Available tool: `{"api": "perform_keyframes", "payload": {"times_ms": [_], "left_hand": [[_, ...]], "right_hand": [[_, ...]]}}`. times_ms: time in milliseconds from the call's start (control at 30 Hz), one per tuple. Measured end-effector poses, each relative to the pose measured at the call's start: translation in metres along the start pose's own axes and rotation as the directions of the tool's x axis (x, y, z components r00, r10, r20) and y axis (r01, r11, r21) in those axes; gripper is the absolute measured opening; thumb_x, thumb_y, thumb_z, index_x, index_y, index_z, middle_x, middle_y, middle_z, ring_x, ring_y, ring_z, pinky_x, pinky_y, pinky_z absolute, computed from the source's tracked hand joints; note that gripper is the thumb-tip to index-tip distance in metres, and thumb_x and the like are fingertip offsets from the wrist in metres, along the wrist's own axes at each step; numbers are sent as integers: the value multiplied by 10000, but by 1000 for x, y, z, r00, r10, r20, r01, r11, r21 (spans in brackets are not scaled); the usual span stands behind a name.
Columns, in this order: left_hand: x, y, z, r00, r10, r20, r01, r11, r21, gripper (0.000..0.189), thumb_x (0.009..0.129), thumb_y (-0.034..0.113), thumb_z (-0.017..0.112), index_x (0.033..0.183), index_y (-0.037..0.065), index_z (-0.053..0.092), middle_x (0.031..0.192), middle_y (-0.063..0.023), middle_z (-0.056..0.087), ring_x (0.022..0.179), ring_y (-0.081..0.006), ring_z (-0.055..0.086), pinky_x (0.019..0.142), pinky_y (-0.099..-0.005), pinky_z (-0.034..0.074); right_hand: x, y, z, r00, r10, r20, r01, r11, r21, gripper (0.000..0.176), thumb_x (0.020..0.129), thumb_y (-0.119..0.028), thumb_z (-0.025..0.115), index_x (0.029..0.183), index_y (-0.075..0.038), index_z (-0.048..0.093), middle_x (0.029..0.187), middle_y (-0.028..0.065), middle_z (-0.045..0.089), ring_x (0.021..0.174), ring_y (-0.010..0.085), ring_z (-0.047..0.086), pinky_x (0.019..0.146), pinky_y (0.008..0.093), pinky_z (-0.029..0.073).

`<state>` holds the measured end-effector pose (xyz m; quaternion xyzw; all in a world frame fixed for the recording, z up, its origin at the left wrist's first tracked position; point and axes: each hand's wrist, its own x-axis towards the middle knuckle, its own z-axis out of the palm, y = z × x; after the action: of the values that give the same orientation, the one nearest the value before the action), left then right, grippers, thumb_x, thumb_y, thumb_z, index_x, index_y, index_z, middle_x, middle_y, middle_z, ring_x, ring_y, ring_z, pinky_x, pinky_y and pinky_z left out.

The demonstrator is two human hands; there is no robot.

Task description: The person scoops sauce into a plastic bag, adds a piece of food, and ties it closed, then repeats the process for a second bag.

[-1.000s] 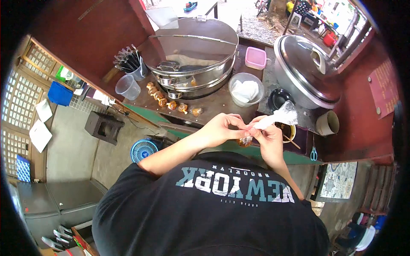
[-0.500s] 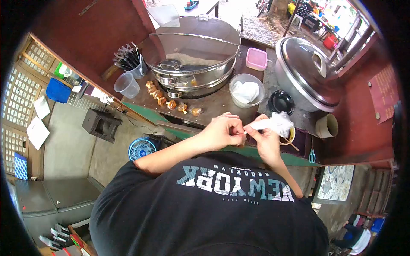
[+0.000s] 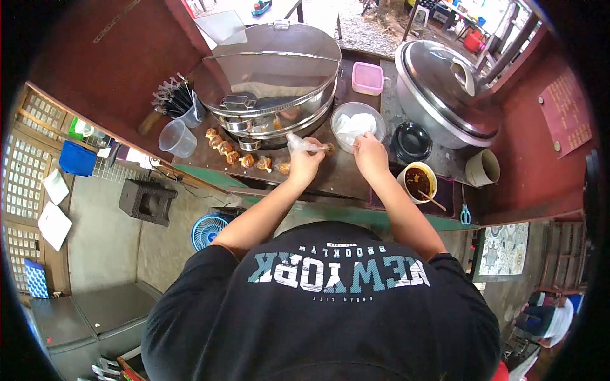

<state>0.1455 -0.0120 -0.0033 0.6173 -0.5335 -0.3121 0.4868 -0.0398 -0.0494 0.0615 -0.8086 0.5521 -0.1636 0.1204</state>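
Note:
My left hand [image 3: 307, 160] is closed on a clear plastic bag [image 3: 297, 142], near the front edge of the counter. A small brown sauce bag [image 3: 328, 148] shows at its fingertips. My right hand [image 3: 370, 154] has its fingers pinched at the front rim of a clear round tub [image 3: 345, 112] with white plastic [image 3: 356, 124] inside; what they hold, if anything, is hidden. Several tied brown sauce bags [image 3: 247, 160] lie in a row left of my left hand. A cup of dark sauce [image 3: 418, 182] with a wooden stick stands right of my right hand.
A large round steel pan with a clear lid [image 3: 273, 70] stands at the back left. Black bowls [image 3: 412, 141], a lidded pot [image 3: 438, 95] and a pink-lidded box [image 3: 368, 77] stand right of it. Blue scissors [image 3: 465, 214] hang at the front edge.
My hands have parted. The left moved left and now has the plastic bag that was by the right hand; the right moved up to the tub. The view has shifted, uncovering the sauce cup.

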Motion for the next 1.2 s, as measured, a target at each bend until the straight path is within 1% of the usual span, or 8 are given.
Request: {"api": "perform_keyframes", "payload": {"times_ms": [100,233,300,400,533,700,833,1200], "left_hand": [[6,-14,15,950,-286,126,310,811,-497,185,783,54,611,952,28,541,851,-76,604,783,-176,613,690,-285,505],[-5,5,11,892,-430,138,429,714,-552,231,791,17,582,998,-30,490,940,-133,587,818,-223,616,755,-320,531],[-19,14,3,847,-486,215,503,601,-621,268,804,33,572,1033,-63,470,962,-165,585,844,-247,622,786,-324,533],[-37,31,-16,665,-481,571,743,348,-571,315,828,70,539,1080,-100,455,990,-208,583,868,-287,626,826,-316,528],[-46,73,-40,519,-341,784,809,491,-322,261,859,133,513,1059,-32,538,911,-135,628,850,-230,645,763,-280,527],[-37,69,-37,709,-263,654,532,808,-251,191,839,160,570,999,58,597,861,-36,622,754,-130,598,683,-255,488],[-22,62,-25,950,51,307,-54,999,0,210,782,114,582,979,43,607,874,-96,585,805,-200,582,725,-318,464],[38,98,28,893,449,18,-433,849,303,404,761,229,681,1093,16,594,1092,-202,569,981,-329,572,831,-400,450]], "right_hand": [[13,6,-1,1000,28,2,-28,995,-96,169,736,-96,624,889,-27,606,954,191,564,918,347,587,804,437,474],[21,3,-26,1000,7,21,-9,995,100,183,778,-122,576,940,-52,628,1046,165,568,957,335,570,843,435,458],[32,5,-27,980,-155,-123,151,988,-36,214,782,-128,581,981,-69,632,1057,146,572,1015,315,537,871,430,439],[50,10,-18,973,-201,-111,179,967,-183,189,771,-148,604,942,-116,679,1063,100,587,1088,270,483,903,425,400],[66,20,-21,983,-161,86,178,949,-262,112,735,-161,644,828,-141,702,975,50,623,1035,232,524,863,432,403],[65,22,-31,988,-135,-70,123,981,-148,61,662,-173,716,689,-131,681,827,26,632,934,227,571,793,423,431],[66,28,-43,989,-84,-122,91,994,52,119,644,-187,742,669,-96,669,802,56,624,870,264,589,766,395,457],[53,25,-55,913,-181,-366,281,928,243,176,674,-136,735,826,-63,685,908,97,626,933,272,591,821,358,457]]}}
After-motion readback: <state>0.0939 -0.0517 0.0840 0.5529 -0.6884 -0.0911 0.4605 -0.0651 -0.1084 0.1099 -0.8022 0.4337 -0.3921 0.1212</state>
